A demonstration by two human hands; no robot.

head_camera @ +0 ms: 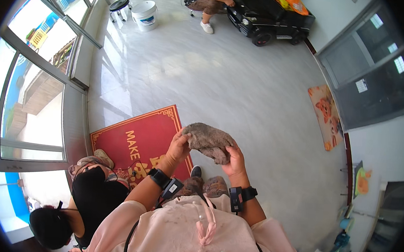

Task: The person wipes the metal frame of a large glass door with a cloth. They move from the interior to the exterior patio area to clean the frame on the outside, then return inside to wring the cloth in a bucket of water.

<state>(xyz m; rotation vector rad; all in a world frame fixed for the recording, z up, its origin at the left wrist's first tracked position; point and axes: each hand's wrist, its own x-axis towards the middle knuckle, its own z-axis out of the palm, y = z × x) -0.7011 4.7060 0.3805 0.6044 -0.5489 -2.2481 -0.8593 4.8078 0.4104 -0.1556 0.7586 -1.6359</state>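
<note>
Both hands hold up a bunched grey-brown cloth (210, 139) in front of me, over the floor beside the red mat. My left hand (180, 147) grips its left end, thumb on the near side. At its right end, my right hand (234, 160) pinches the cloth between thumb and fingers. The cloth is folded over itself, with a fold hanging at its lower middle. Black devices are strapped to both of my wrists. Below the cloth, a dark shoe (196, 171) shows at the mat's edge.
A red doormat (146, 122) with lettering lies at left, where a person in black (95, 192) is close beside me. Further off are a white bucket (145, 15), a round stool (119, 5), another person and a black toy car (262, 21). A patterned mat (325, 117) lies at right.
</note>
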